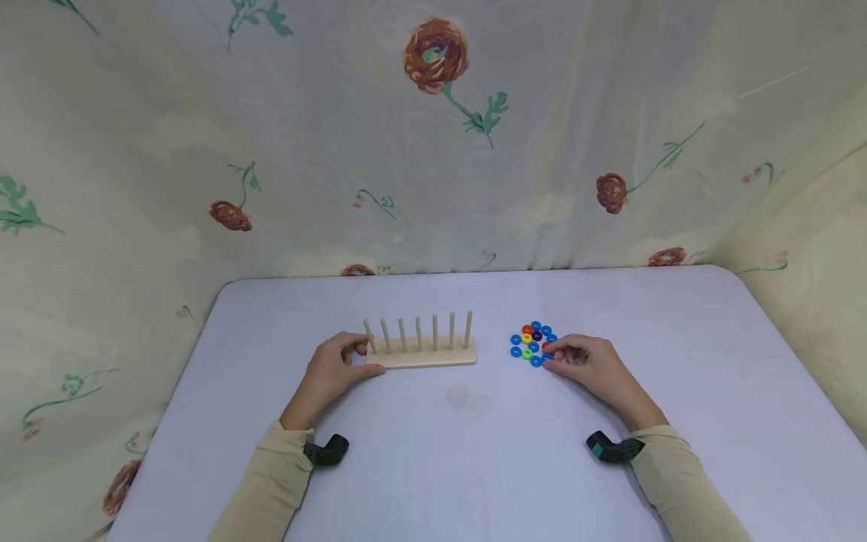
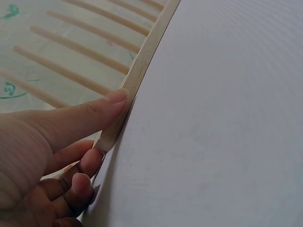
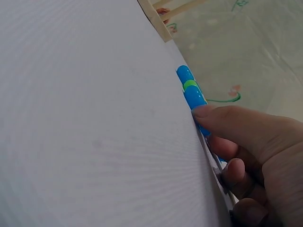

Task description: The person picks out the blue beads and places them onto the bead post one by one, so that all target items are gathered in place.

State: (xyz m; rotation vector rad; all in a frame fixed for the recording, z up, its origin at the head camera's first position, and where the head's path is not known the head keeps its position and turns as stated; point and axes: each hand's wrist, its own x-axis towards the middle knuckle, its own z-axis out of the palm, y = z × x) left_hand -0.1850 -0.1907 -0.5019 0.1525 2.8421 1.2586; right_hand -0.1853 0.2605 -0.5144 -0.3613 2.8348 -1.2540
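While the left hand [image 1: 330,373] grips the left end of the pale wooden rack [image 1: 427,361] with 7 thin pegs [image 1: 435,333], probably for steadiness, the right hand [image 1: 600,370] touches small glossy rings [image 1: 533,344] clustered right of the rack, perhaps for easy reach. Whether it pinches 1, I cannot tell. Visible are about 8 blue, 2 red, 1 yellow, 1 green, 1 purple.

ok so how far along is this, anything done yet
Done: the wooden rack stands pegs-up; nothing else looks finished. In hand: the left hand holds the rack's end; the right hand touches the clustered rings. Remaining, apparently: all the visible rings, as they sit beside the rack and its seven pegs look bare.
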